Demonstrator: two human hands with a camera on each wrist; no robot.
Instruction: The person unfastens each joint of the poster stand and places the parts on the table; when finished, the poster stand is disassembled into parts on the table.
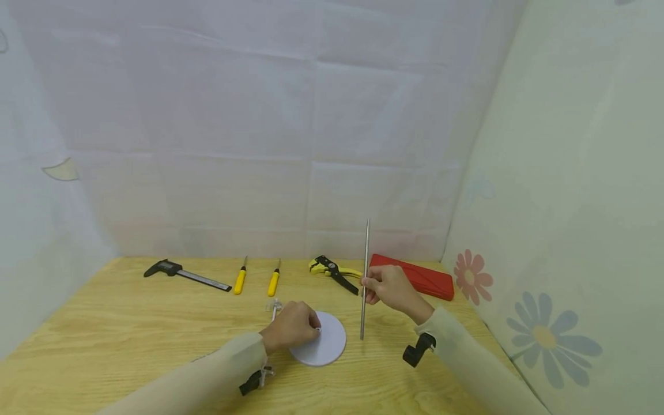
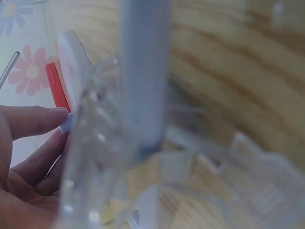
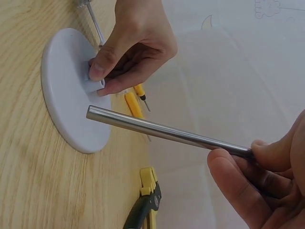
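A wooden table point(image 1: 129, 340) stood in a corner hung with pale sheets, the one on the person's right printed with flowers. Along the table's far edge lay, from left to right, a black digital caliper point(image 1: 184, 273), two yellow-handled screwdrivers point(image 1: 240, 280) side by side, yellow-and-black pliers point(image 1: 334, 271) and a flat red case point(image 1: 415, 275).

Nearer the person, a round white base point(image 1: 327, 344) lay flat on the table. The left hand point(image 1: 291, 327) rested on its left part, thumb and fingers curled round a short white socket point(image 3: 94, 85) standing up from the disc's centre, pinching it steady. A small clear plastic piece point(image 1: 274, 306) lay on the table just beyond that hand.

The right hand point(image 1: 386, 288) pinched a thin metal rod point(image 1: 365, 276) between thumb and fingers, gripping it near the middle. The rod's long axis stood close to upright. Its lower end hung just beside the base's right rim, to the right of the socket and not touching it. In the right wrist view that free end point(image 3: 90, 113) lay close beside the socket, pointing towards the disc, with a small gap between. The socket lay to the left of the rod's tip, the left hand already on it and the right hand well above.
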